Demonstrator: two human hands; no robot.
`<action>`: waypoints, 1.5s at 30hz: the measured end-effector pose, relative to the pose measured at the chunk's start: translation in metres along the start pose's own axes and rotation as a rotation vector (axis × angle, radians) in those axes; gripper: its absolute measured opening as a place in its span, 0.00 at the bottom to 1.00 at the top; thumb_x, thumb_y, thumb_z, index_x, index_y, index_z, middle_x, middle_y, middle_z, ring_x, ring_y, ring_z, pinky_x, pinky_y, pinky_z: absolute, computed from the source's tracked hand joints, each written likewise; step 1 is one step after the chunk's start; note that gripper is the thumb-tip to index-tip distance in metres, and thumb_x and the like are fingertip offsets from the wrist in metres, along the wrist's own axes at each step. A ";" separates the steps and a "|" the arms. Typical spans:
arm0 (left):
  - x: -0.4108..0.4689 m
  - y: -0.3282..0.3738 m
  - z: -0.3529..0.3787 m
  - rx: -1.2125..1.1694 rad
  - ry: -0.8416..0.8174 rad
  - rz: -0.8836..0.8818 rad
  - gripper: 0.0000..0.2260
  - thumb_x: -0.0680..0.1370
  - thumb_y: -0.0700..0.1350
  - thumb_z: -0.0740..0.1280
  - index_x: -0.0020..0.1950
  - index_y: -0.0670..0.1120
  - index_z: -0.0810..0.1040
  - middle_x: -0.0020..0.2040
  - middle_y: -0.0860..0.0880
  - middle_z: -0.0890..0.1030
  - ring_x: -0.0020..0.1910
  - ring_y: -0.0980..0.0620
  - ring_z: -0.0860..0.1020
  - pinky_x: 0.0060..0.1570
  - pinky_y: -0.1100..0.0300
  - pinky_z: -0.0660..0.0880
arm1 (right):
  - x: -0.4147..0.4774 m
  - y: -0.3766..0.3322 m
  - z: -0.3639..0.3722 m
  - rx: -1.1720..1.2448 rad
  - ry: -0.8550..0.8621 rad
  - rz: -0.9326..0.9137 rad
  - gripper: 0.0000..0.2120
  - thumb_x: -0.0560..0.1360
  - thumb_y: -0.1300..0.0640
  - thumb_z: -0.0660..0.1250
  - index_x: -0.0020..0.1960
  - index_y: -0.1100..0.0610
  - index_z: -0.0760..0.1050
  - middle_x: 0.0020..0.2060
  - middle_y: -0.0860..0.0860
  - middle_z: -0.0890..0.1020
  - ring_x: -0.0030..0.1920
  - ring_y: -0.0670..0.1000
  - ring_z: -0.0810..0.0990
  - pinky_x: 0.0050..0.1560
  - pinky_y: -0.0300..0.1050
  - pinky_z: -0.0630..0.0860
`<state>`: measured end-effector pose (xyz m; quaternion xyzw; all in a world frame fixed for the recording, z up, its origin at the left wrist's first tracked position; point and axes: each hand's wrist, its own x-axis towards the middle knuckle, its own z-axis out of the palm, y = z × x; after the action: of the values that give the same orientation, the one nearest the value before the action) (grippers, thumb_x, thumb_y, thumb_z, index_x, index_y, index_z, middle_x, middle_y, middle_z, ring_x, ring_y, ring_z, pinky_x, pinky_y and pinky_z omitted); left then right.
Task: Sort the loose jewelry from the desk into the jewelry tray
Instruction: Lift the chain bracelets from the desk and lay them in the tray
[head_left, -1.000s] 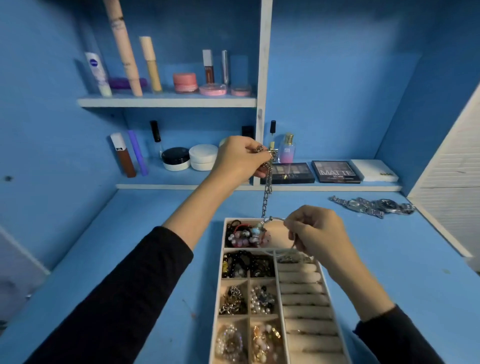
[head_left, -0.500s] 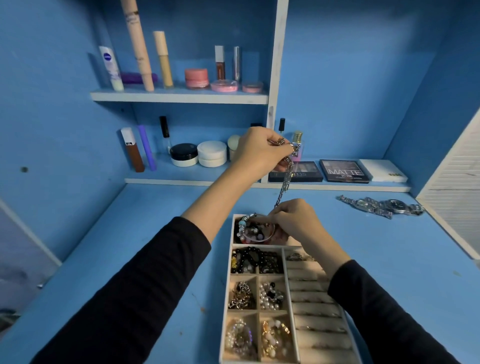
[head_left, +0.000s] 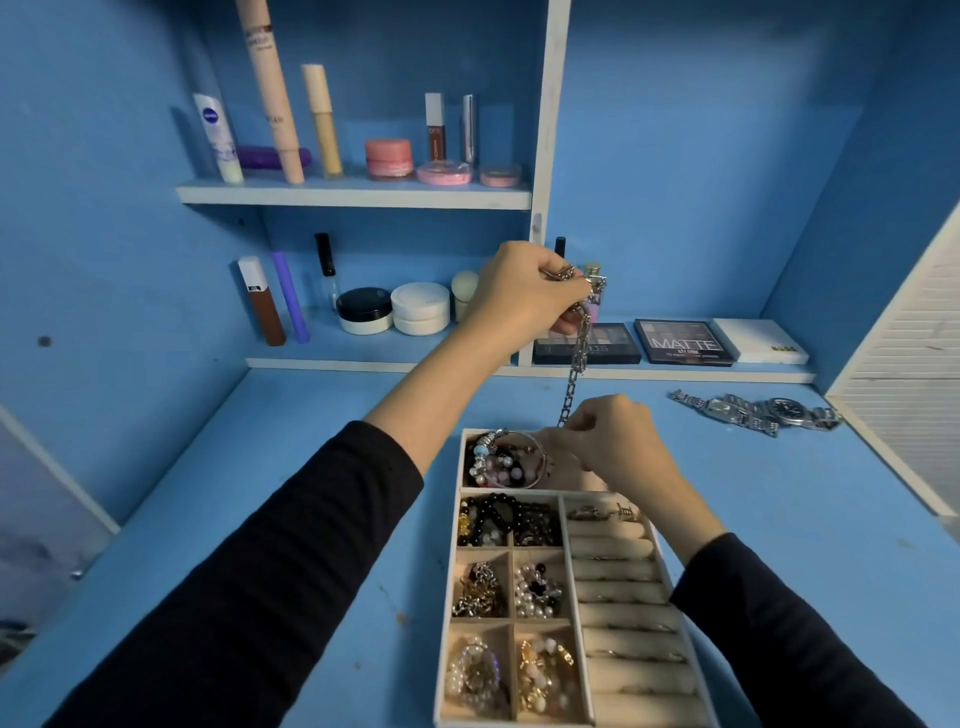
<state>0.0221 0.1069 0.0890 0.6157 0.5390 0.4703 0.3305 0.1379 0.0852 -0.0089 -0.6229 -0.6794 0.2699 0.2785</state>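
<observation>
A cream jewelry tray with several compartments lies on the blue desk in front of me. My left hand is raised above the tray's far end and pinches the top of a silver chain that hangs straight down. My right hand hovers over the tray's far compartment, pinching the chain's lower end together with a silver bangle that rests over beaded bracelets there. Two silver watches lie loose on the desk at the right.
A low shelf behind the tray holds makeup palettes, cream jars and tubes. A higher shelf carries more cosmetics. A white slatted panel bounds the desk on the right. The tray's right column holds ring rolls.
My right hand has moved left and down with the bangle to the tray's far compartment. My left hand still holds the chain up; the camera view shifted slightly.
</observation>
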 end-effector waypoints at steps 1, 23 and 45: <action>0.001 0.003 0.000 -0.011 0.001 0.004 0.05 0.73 0.35 0.67 0.38 0.42 0.78 0.31 0.47 0.79 0.27 0.52 0.79 0.39 0.53 0.81 | -0.001 0.002 -0.004 0.000 0.006 0.006 0.15 0.69 0.52 0.73 0.36 0.64 0.76 0.28 0.54 0.75 0.27 0.51 0.70 0.28 0.40 0.66; -0.001 0.069 -0.047 -0.138 0.080 0.184 0.05 0.74 0.34 0.65 0.41 0.41 0.79 0.35 0.45 0.80 0.29 0.55 0.78 0.34 0.63 0.79 | -0.020 0.040 -0.022 0.527 0.438 -0.116 0.04 0.75 0.55 0.66 0.42 0.48 0.76 0.36 0.53 0.79 0.38 0.55 0.76 0.39 0.50 0.74; -0.044 -0.006 -0.054 -0.615 0.059 -0.215 0.03 0.76 0.33 0.64 0.44 0.39 0.76 0.36 0.44 0.78 0.28 0.56 0.79 0.30 0.65 0.77 | 0.004 -0.086 -0.091 0.771 0.004 -0.330 0.07 0.75 0.58 0.67 0.45 0.63 0.78 0.30 0.53 0.79 0.25 0.49 0.69 0.25 0.40 0.64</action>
<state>-0.0292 0.0599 0.0917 0.4126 0.4429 0.5911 0.5331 0.1430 0.0847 0.1161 -0.3562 -0.6187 0.4549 0.5323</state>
